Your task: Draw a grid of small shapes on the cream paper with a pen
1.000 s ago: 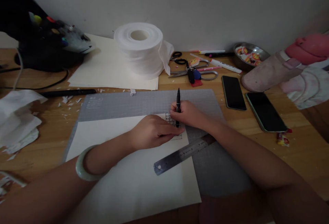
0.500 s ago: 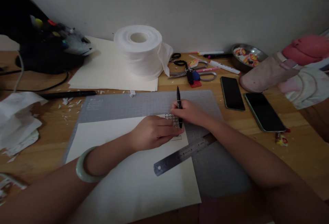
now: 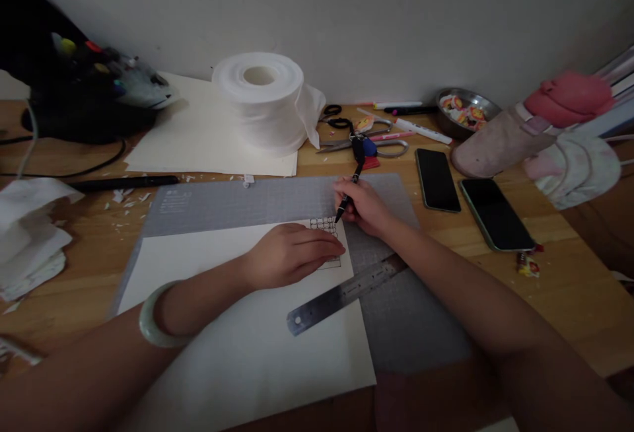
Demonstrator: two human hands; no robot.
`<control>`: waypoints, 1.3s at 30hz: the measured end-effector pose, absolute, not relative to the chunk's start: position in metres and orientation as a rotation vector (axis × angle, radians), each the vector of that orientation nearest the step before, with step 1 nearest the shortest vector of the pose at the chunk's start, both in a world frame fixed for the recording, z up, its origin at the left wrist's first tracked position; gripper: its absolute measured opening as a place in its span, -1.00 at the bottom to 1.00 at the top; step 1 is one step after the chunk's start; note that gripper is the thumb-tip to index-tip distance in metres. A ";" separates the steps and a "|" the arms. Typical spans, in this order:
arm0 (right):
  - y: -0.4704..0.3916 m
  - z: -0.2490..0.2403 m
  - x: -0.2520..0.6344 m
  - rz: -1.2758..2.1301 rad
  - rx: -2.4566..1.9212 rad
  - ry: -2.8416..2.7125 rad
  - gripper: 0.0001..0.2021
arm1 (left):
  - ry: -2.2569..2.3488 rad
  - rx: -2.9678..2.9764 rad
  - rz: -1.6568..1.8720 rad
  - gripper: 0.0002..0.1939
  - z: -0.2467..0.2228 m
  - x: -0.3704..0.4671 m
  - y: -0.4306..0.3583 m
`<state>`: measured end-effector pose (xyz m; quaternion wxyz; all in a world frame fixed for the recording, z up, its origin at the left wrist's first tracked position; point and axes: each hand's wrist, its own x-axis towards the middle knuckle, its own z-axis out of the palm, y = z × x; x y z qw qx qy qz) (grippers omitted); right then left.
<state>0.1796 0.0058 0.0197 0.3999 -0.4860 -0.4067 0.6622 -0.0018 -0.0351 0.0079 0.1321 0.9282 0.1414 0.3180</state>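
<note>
My right hand (image 3: 364,206) is closed around a black pen (image 3: 342,210), which leans with its tip down at the upper right corner of a small inked grid (image 3: 323,223). Rounded cells fill the visible rows of that grid; its lower part is partly covered by my left hand (image 3: 292,255). That hand lies flat on a large white sheet of paper (image 3: 238,353), fingers stretched toward the right edge. Below the fingers, a metal ruler (image 3: 341,294) slants across the sheet's edge onto a grey cutting mat (image 3: 396,326).
Behind the mat stand a big white tissue roll (image 3: 262,108) on spare paper (image 3: 168,148), scissors (image 3: 391,148), and a metal bowl (image 3: 463,129) of wrapped sweets. Two phones (image 3: 438,180) and a pink-lidded bottle (image 3: 500,141) are at right. Crumpled tissue (image 3: 30,234) and paper scraps lie left.
My right hand has lifted the pen tip from beside my left fingertips up to the grid's top right corner, and the pen leans more. The view has shifted slightly; my left hand stays on the paper.
</note>
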 end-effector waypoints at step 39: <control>0.008 0.017 0.180 1.697 -1.195 -1.055 -0.71 | 0.442 2.695 0.916 -0.82 0.008 0.000 -0.038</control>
